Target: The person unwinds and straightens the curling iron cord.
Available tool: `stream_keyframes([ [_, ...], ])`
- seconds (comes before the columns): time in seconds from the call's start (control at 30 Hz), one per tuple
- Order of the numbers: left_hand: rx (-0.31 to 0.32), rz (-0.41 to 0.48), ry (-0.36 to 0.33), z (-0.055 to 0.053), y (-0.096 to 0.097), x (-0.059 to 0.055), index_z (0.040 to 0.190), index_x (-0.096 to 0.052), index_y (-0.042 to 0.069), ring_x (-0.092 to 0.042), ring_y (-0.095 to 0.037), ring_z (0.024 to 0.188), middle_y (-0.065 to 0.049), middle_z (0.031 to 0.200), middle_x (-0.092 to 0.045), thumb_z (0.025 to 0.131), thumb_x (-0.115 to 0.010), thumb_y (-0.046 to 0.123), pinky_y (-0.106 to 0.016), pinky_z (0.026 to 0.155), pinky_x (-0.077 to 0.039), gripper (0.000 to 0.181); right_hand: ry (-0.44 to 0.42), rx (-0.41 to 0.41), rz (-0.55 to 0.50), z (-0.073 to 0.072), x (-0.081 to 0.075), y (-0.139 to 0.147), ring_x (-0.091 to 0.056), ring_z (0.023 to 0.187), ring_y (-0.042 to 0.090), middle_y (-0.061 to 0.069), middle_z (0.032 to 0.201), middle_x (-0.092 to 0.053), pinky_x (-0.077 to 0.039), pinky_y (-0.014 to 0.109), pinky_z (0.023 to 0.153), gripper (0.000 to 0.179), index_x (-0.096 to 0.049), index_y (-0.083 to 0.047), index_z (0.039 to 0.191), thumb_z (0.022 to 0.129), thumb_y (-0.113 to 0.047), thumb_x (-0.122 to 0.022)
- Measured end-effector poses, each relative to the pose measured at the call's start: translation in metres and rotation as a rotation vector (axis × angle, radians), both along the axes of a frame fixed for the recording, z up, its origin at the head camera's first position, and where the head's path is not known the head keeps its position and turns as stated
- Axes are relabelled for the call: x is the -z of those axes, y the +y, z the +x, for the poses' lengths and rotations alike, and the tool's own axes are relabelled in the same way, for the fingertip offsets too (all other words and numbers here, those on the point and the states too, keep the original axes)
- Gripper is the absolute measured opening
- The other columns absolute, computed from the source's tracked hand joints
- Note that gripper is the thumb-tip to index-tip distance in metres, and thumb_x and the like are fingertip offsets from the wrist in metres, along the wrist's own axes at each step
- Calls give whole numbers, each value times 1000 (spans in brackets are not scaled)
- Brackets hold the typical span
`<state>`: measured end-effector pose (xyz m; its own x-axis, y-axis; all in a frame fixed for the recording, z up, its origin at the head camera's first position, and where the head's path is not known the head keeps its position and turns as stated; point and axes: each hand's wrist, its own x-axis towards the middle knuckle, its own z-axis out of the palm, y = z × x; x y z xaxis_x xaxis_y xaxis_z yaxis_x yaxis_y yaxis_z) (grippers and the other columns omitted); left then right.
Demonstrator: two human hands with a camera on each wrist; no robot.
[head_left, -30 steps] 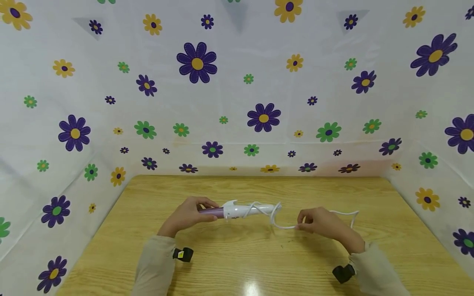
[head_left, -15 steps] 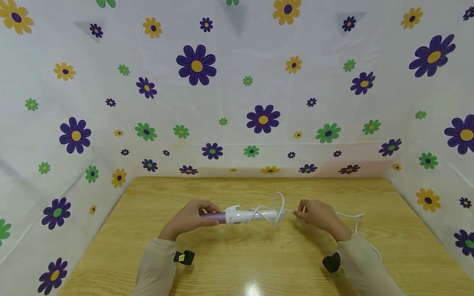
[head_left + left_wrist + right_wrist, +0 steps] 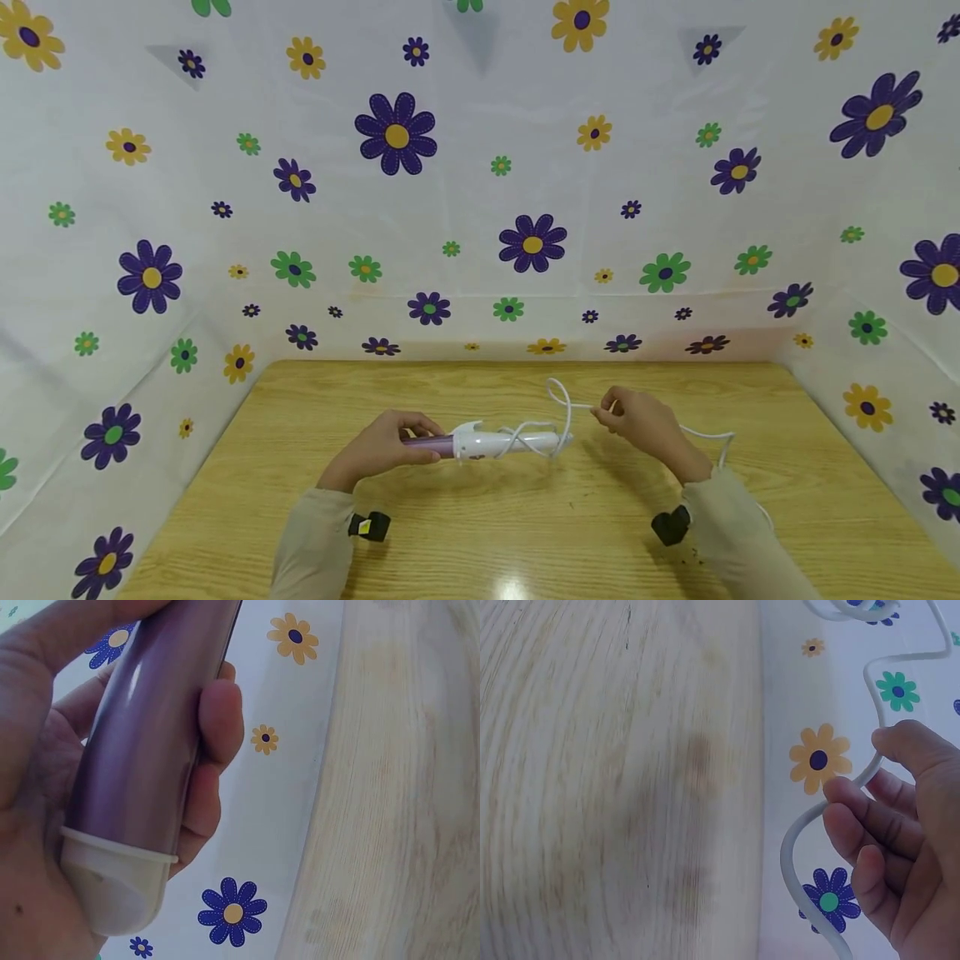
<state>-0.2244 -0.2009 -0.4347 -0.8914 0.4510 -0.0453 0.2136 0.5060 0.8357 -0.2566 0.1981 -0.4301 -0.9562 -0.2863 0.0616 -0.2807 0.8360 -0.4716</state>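
A curling iron (image 3: 476,445) with a purple barrel and white handle is held level above the table. My left hand (image 3: 384,447) grips it by the barrel (image 3: 146,742), fingers wrapped round; in the left wrist view its white tip (image 3: 120,889) lies near the palm. White cord (image 3: 788,851) winds loosely around the handle and rises in a loop beyond its end. With thumb and fingertips my right hand (image 3: 647,423) pinches that cord, right of the handle. The cord's remaining length trails behind the right wrist, partly hidden by the sleeve.
A wooden table (image 3: 525,517) lies beneath both hands. White flower-print sheeting (image 3: 465,192) encloses it at the back and both sides. A black camera (image 3: 370,526) is strapped to the left wrist, another black camera (image 3: 671,526) to the right.
The right hand has moved away from me and slightly left, still pinching the cord; the cord's loop has swung from below the handle's end to above it. The left hand keeps its grip, slightly lower.
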Motion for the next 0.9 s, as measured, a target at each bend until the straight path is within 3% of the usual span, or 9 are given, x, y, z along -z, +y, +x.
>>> stream_keyframes([
  [0.2,11,-23,0,0,-2,1,107,-71,12,-57,-19,80,-7,96,-65,80,-79,29,-31,71,-50,32,34,8,-11,4,-6,6,-54,55,9,1,70,-67,-40,27,49,23,-61,-8,91,96,-30,-58],
  [0.5,-7,-49,7,0,-7,1,106,-71,13,-58,-18,79,-7,97,-65,80,-78,30,-31,69,-50,32,27,-21,-141,19,-20,15,-62,65,15,2,72,-67,-44,25,54,24,-60,-8,90,96,-31,-59],
  [0.73,-20,-50,4,-1,-9,3,106,-71,14,-57,-19,80,-7,96,-64,80,-79,30,-32,71,-49,31,46,-30,-174,32,-37,25,-51,57,9,-3,66,-60,-37,23,51,24,-60,-9,87,96,-30,-59],
  [0.9,-33,-62,25,-1,-12,4,106,-71,15,-59,-19,82,-7,98,-66,80,-78,31,-33,73,-50,31,74,-20,-197,42,-46,38,-52,58,9,-4,68,-62,-39,24,52,20,-61,-9,89,96,-28,-60],
])
